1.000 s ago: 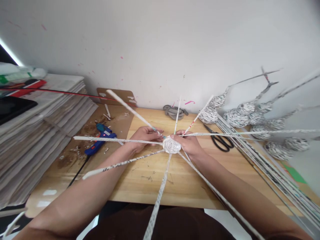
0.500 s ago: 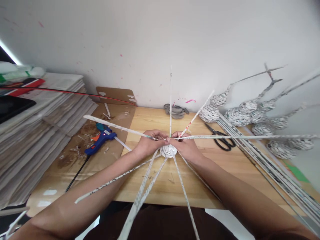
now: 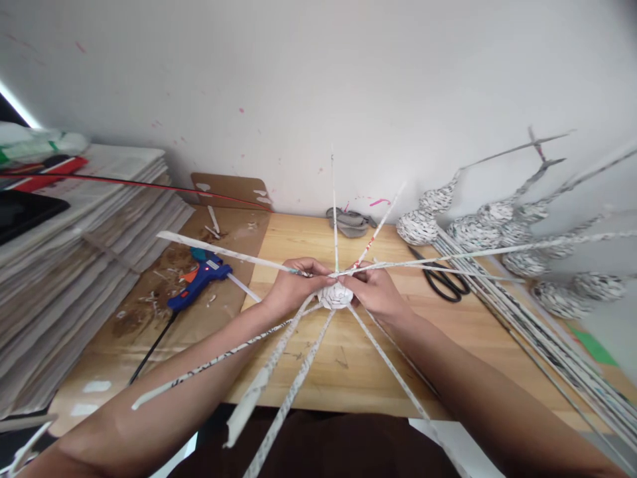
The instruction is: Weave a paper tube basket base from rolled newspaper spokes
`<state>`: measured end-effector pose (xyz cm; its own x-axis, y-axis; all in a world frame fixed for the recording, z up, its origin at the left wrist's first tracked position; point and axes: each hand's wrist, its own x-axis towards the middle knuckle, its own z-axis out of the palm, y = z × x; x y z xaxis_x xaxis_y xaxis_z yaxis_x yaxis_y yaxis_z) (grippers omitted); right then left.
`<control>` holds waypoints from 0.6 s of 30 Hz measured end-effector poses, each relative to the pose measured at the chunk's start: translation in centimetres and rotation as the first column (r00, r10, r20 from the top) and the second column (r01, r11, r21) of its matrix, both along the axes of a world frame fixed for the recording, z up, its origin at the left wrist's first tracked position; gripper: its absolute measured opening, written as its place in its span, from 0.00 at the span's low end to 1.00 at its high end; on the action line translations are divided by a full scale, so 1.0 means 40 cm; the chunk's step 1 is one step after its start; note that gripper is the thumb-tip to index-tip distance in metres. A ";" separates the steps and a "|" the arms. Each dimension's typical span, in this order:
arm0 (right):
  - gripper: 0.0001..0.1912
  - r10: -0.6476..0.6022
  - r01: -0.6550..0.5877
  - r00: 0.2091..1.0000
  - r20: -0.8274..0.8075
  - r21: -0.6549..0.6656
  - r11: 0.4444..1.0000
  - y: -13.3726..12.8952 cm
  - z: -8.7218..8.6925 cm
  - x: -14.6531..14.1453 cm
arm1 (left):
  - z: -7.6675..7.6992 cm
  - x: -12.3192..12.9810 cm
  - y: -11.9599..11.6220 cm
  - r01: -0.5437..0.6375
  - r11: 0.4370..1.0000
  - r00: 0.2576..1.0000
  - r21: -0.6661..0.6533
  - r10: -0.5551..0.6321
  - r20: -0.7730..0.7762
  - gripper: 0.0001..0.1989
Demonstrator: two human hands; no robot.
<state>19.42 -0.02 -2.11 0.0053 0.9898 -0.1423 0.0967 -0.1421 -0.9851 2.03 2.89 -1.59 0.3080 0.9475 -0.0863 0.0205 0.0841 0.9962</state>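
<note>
A small round weave of rolled newspaper tubes [image 3: 335, 297] sits between my hands, just above the wooden table. Long paper tubes spread out from it in every direction, some toward my body and some toward the wall. My left hand [image 3: 301, 284] is closed on its left side, thumb and fingers pinching the weave's far rim by a paper tube [image 3: 223, 253]. On the right, my right hand [image 3: 373, 287] pinches the rim and the base of a long paper tube [image 3: 448, 257] pointing right. Both sets of fingertips are partly hidden behind the weave.
A blue glue gun [image 3: 202, 282] lies on brown cardboard at left, beside a tall stack of newspapers [image 3: 124, 219]. Black scissors [image 3: 445, 282] and a bundle of paper tubes [image 3: 527, 332] lie at right. Several woven gourd shapes [image 3: 418, 227] stand along the wall. A grey cloth [image 3: 352, 224] is behind.
The long tube on the right has swung upward and away from a second tube beneath it. The weave has turned slightly, and the near tubes have spread apart. Both hands stay at the rim.
</note>
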 end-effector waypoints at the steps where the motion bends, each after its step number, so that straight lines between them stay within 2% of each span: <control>1: 0.11 -0.016 0.016 1.000 -0.022 0.002 1.000 0.000 0.002 -0.003 | 0.001 0.000 0.001 0.001 1.000 1.000 -0.010 -0.001 0.001 0.13; 5: 0.11 -0.018 0.020 0.997 -0.072 0.029 0.999 -0.002 0.007 -0.009 | -0.005 0.003 0.005 -0.032 0.999 0.999 -0.038 0.032 0.001 0.13; 11: 0.08 0.034 -0.033 0.999 -0.022 0.071 0.997 -0.005 0.004 -0.008 | -0.026 0.002 0.010 -0.006 0.996 0.999 -0.085 0.010 0.044 0.15; 18: 0.08 0.022 -0.058 0.982 0.186 0.195 0.979 -0.018 0.021 -0.004 | -0.023 -0.003 0.015 0.053 0.992 0.997 -0.112 -0.046 0.066 0.15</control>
